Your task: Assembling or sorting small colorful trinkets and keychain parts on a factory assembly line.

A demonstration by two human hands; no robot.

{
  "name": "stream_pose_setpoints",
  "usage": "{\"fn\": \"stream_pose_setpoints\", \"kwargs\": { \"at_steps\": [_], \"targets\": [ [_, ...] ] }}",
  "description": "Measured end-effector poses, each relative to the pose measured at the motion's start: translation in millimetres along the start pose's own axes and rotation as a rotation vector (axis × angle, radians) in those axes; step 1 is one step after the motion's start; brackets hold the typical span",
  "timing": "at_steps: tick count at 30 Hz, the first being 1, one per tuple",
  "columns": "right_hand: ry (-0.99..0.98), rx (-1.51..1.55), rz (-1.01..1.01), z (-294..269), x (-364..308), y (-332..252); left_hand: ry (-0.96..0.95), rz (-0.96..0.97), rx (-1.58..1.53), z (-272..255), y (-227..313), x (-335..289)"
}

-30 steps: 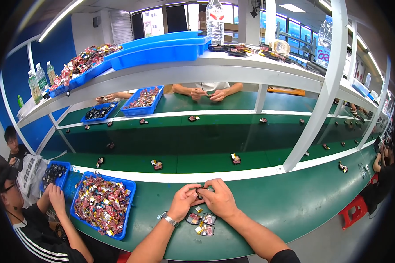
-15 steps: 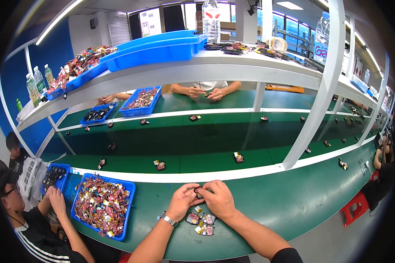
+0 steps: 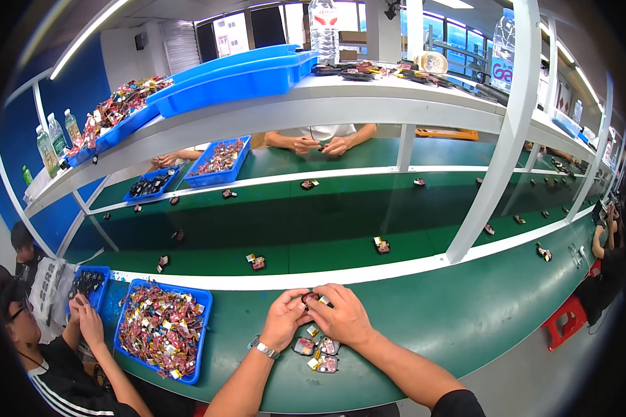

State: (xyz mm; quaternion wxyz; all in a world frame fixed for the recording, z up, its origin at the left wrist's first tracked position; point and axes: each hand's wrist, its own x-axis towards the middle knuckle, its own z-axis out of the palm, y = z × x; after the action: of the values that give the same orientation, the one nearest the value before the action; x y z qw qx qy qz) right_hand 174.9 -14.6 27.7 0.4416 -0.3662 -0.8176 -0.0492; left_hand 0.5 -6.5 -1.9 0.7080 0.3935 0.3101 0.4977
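Observation:
Both hands meet at the middle of the near green bench. Between their fingers is a small black casing with a red circuit board (image 3: 309,298). My left hand (image 3: 283,322) pinches it from the left, a metal watch on that wrist. My right hand (image 3: 345,319) closes on it from the right, its fingers over the top, with a small white and yellow piece (image 3: 323,300) by the fingertips. Just below the hands lie several similar casings (image 3: 304,346) with red boards and white and yellow parts. My fingers partly hide the held casing.
Left of my hands stands a blue tray (image 3: 207,326) heaped with red boards. A co-worker (image 3: 62,368) sits beyond it. Ahead, a white rail (image 3: 271,281) borders a green belt (image 3: 306,260) carrying scattered casings. A white shelf (image 3: 368,111) with blue trays crosses above.
My hands stay together on the casing; the right fingers have shifted slightly over it, and a white and yellow piece now shows there. Casings on the belt have moved slightly right.

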Motion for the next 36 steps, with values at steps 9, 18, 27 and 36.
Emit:
{"fn": "stream_pose_setpoints", "kwargs": {
  "at_steps": [9, 18, 27, 36],
  "targets": [
    [0.076, 0.044, 0.049, 8.1, -2.5, 7.4, -0.046, 0.012, -0.042, -0.7, 1.1, 1.9],
    [0.052, 0.058, 0.093, 4.6, -1.3, 3.8, -0.030, 0.007, -0.024, 0.2, 1.0, 1.3],
    [0.132, 0.088, 0.162, 10.9, -1.9, 1.0, -0.018, -0.003, -0.004, 2.9, 1.3, 1.8],
    [0.105, 0.150, 0.168, 11.1, -2.7, -0.5, 0.048, 0.025, 0.033, 5.2, 0.1, 2.0]
  ]
}}
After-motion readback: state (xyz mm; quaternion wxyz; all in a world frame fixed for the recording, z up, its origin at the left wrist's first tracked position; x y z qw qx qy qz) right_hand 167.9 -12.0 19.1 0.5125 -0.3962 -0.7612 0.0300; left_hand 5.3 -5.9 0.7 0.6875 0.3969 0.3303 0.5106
